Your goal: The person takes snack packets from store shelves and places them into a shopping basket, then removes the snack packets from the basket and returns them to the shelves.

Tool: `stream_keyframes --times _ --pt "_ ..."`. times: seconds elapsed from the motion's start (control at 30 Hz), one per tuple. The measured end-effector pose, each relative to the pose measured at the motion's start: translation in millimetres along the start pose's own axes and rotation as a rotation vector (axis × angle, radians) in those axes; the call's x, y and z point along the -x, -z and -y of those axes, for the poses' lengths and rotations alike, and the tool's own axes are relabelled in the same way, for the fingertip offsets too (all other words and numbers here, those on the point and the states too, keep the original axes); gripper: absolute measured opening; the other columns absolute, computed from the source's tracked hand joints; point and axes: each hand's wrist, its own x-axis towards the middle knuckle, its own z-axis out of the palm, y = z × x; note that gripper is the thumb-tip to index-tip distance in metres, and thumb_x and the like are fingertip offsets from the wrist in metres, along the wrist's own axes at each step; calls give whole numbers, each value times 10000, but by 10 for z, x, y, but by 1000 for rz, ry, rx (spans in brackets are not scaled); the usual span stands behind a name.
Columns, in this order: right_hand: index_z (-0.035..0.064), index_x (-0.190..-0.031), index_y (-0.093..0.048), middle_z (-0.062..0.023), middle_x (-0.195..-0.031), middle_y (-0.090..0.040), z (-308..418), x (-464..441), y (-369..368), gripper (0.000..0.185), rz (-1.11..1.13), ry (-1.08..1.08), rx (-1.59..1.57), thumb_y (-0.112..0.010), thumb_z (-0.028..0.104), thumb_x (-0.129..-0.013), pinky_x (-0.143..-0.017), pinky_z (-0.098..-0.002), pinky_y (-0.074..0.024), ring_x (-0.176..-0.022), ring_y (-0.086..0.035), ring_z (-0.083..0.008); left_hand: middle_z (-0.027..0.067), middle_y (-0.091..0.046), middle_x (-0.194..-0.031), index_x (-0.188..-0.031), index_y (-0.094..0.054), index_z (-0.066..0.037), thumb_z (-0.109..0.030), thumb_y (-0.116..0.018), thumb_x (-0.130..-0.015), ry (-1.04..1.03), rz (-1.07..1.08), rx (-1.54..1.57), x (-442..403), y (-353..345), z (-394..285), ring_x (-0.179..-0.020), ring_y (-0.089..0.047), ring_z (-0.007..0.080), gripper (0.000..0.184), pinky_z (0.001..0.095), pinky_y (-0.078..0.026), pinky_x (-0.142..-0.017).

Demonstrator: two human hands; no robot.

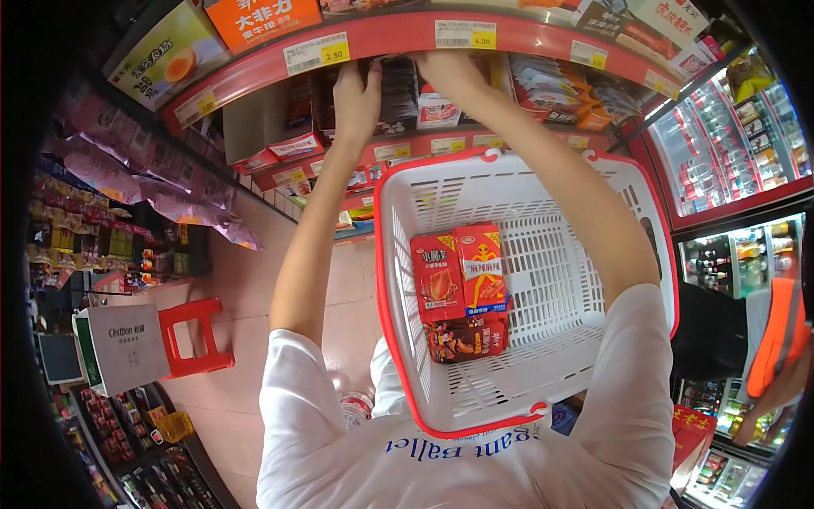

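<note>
Both my hands reach into a shelf compartment under a red shelf edge with price tags. My left hand (358, 100) is at a box of dark packets (398, 89), thumb and fingers apart, with the fingertips partly hidden. My right hand (451, 75) is bent in under the shelf edge, above a red-and-white packet (438, 110); its fingers are hidden. Below my right arm is a white shopping basket with a red rim (386, 280). Inside lie a red snack packet (438, 276), a red packet with a yellow figure (482, 270) and a dark red packet (466, 338).
Silver packets (543, 85) fill the box on the right. Snack boxes (174, 55) stand on the upper shelf. At left are a red stool (197, 338) and a white carton (123, 348). Lit drink fridges (729, 136) line the right, where a person in an orange-striped vest (773, 335) stands.
</note>
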Motion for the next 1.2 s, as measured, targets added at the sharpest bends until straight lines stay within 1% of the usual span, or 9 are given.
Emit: stream_keyframes --times 0.07,0.27,0.4,0.57,0.7,0.77,1.0,1.1,1.2 --pt "-13 -1124 -590 -262 -1094 -612 81 55 -8 338 37 146 100 -526 22 -794 -888 -481 -485 -1013 -600 -406 265 -604 -1148 -1277 -506 -17 -296 -488 -971 184 124 129 8 -1 -96 -1058 -557 451 415 423 -437 -903" --pt "-17 -1115 -593 -254 -1081 -617 2 -17 48 311 79 274 231 -507 60 -827 -875 -482 -479 -1015 -598 -408 306 -580 -1104 -1219 -505 23 -338 -418 -991 -26 -13 158 74 -28 -220 -1046 -520 488 436 496 -411 -880" --pt "8 -1118 -604 -238 -1087 -619 -39 13 6 300 -25 325 185 -513 63 -838 -882 -471 -473 -1035 -595 -393 315 -590 -1048 -1144 -560 30 -312 -421 -990 158 48 79 -51 -44 -155 -983 -544 491 400 492 -438 -830" --pt "106 -1209 -596 -181 -1031 -637 -50 67 26 297 -183 446 318 -523 152 -925 -833 -432 -494 -956 -620 -343 294 -618 -986 -1015 -610 37 -99 -545 -891 95 39 -86 -107 -17 4 -918 -583 468 195 498 -474 -761" --pt "136 -1258 -577 -164 -1050 -641 -94 19 -23 342 -320 559 322 -515 137 -922 -844 -417 -499 -956 -626 -321 290 -616 -1007 -1048 -588 42 -47 -562 -861 9 26 -88 -57 -30 27 -921 -578 480 209 513 -475 -773" --pt "188 -1273 -570 -117 -1251 -581 -83 21 -59 372 -84 350 314 -513 257 -912 -958 -433 -447 -1129 -563 -314 291 -571 -1148 -1170 -544 31 -83 -509 -926 16 52 -101 -30 -52 4 -1049 -528 479 272 488 -455 -845" --pt "189 -1253 -597 -127 -1164 -631 -110 -12 -30 340 65 371 481 -497 243 -933 -911 -446 -474 -1077 -599 -308 300 -495 -1262 -1279 -475 35 -171 -468 -968 -59 45 -35 65 -108 -84 -1092 -490 500 373 482 -434 -883" --pt "155 -1200 -619 -140 -1080 -659 -31 42 184 306 -16 329 325 -511 205 -917 -853 -452 -502 -998 -631 -323 266 -508 -1277 -1293 -488 20 -207 -486 -965 -31 71 -24 31 12 -165 -1075 -536 452 399 439 -444 -890" --pt "42 -1044 -621 -134 -1010 -646 -32 271 514 203 -75 378 257 -569 119 -863 -791 -437 -514 -946 -622 -322 181 -530 -1301 -1293 -527 -13 -201 -538 -939 -74 236 3 98 351 -490 -1097 -553 268 401 316 -422 -927"
